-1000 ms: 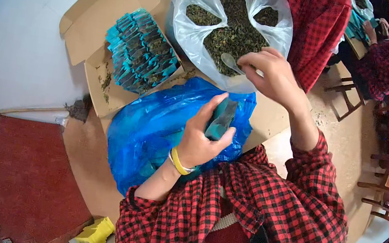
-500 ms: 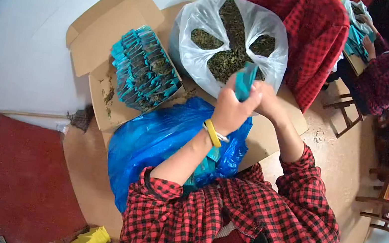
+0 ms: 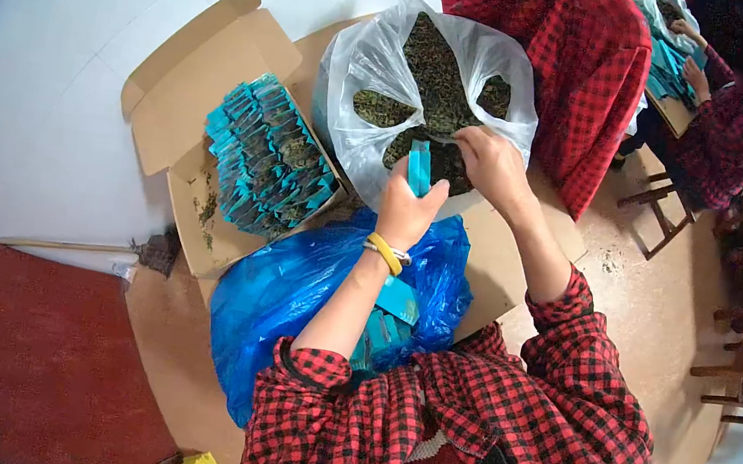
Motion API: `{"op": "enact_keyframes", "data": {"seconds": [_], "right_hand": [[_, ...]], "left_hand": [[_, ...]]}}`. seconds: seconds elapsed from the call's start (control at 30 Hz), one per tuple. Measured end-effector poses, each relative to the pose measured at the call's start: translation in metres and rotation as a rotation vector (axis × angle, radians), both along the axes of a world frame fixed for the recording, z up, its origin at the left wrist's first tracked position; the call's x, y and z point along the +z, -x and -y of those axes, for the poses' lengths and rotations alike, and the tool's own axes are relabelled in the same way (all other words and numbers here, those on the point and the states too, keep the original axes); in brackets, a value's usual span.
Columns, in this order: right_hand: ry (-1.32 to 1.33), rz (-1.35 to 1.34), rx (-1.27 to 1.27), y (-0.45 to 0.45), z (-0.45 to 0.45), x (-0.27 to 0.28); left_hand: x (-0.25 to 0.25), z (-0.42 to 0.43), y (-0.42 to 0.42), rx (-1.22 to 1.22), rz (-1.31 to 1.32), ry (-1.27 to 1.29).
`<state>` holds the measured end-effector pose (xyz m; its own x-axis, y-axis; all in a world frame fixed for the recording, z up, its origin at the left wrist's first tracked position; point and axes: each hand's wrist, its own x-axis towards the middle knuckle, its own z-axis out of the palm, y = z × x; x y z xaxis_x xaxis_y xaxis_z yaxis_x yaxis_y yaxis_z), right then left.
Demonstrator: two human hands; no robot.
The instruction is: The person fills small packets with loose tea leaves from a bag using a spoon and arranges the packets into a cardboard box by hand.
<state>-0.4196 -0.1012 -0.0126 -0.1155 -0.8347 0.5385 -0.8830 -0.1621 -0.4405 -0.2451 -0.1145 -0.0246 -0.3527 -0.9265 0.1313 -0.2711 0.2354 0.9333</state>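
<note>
My left hand [image 3: 410, 209], with a yellow band at the wrist, holds a small teal packet [image 3: 419, 168] upright at the near edge of a clear plastic bag [image 3: 352, 148]. Dried dark green leaves [image 3: 435, 64] fill that bag. Over the leaves, my right hand [image 3: 494, 167] pinches the handle of a spoon [image 3: 440, 138], whose bowl is hard to make out. Beneath my left forearm lies a blue plastic bag [image 3: 276, 290] with more teal packets [image 3: 387, 330] showing in its opening.
An open cardboard box [image 3: 201, 216] at the left holds rows of filled teal packets [image 3: 272, 155]. Red checked cloth [image 3: 561, 59] hangs behind the leaf bag. At the upper right a co-worker [image 3: 736, 138] sits handling teal packets. Wooden stools [image 3: 659, 203] stand at the right.
My left hand has moved from over the blue bag to the leaf bag with a teal packet. My right hand met it there, then moved slightly apart, the spoon now over the leaves.
</note>
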Motion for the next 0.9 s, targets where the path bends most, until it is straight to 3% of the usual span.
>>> {"op": "enact_keyframes", "data": {"seconds": [0.13, 0.27, 0.37, 0.5, 0.63, 0.9], "right_hand": [[0.049, 0.009, 0.031, 0.004, -0.011, 0.022], [0.016, 0.018, 0.013, 0.009, -0.02, 0.027], [-0.015, 0.017, -0.019, 0.013, -0.032, 0.029], [-0.002, 0.018, -0.056, 0.013, -0.045, 0.037], [0.063, 0.023, -0.056, 0.009, -0.052, 0.05], [-0.01, -0.077, -0.012, 0.012, -0.054, 0.053]], "left_hand": [[0.03, 0.01, 0.023, 0.02, -0.154, 0.067], [0.038, 0.017, 0.043, 0.102, -0.266, 0.343], [0.003, 0.031, 0.043, 0.234, -0.063, 0.571], [-0.021, 0.025, 0.029, 0.178, 0.134, 0.386], [-0.04, 0.029, 0.025, 0.176, 0.156, 0.613], [-0.031, 0.019, 0.023, 0.137, 0.271, 0.587]]}}
